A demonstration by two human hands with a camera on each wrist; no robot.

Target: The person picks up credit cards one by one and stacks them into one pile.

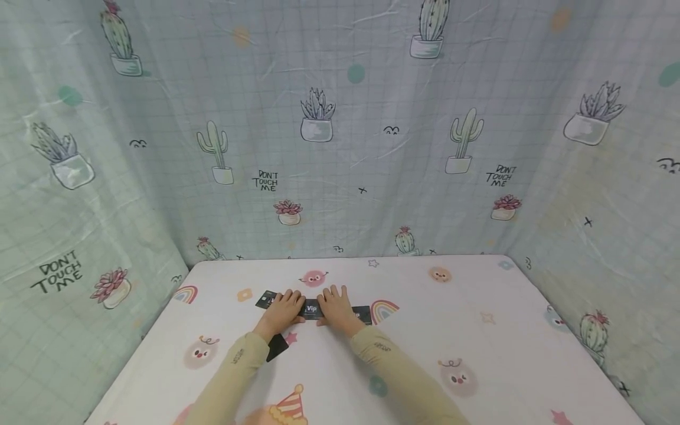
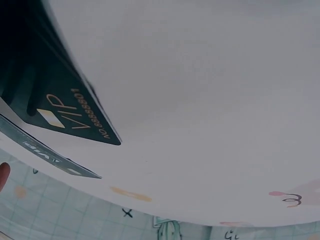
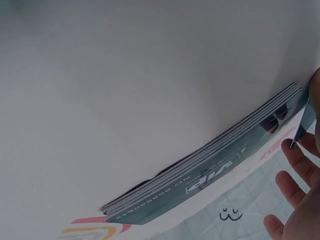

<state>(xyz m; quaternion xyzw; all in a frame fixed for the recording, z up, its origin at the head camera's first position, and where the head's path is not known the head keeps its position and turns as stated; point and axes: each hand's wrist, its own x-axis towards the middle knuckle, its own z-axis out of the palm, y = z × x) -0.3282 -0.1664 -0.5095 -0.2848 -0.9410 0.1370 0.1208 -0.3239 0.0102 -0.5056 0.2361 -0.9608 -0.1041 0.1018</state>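
Observation:
Side by side over the white table, my left hand (image 1: 285, 311) and my right hand (image 1: 336, 307) hold a dark VIP card (image 1: 311, 309) between them, one at each end. In the right wrist view the right hand (image 3: 300, 195) pinches an edge of the card (image 3: 304, 120), with its other fingers spread. Only a fingertip (image 2: 3, 175) of the left hand shows in the left wrist view. Another VIP card (image 1: 267, 299) lies just beyond the left hand, partly covered by it. Below the left wrist is a further dark card (image 1: 277, 347), whose gold VIP lettering (image 2: 65, 110) appears in the left wrist view.
To the right of the right hand lies a small stack of VIP cards (image 3: 200, 172), partly covered in the head view (image 1: 363, 314). The white tabletop (image 1: 425, 336) has printed rainbows and faces. A patterned curtain (image 1: 350, 218) surrounds its back and sides.

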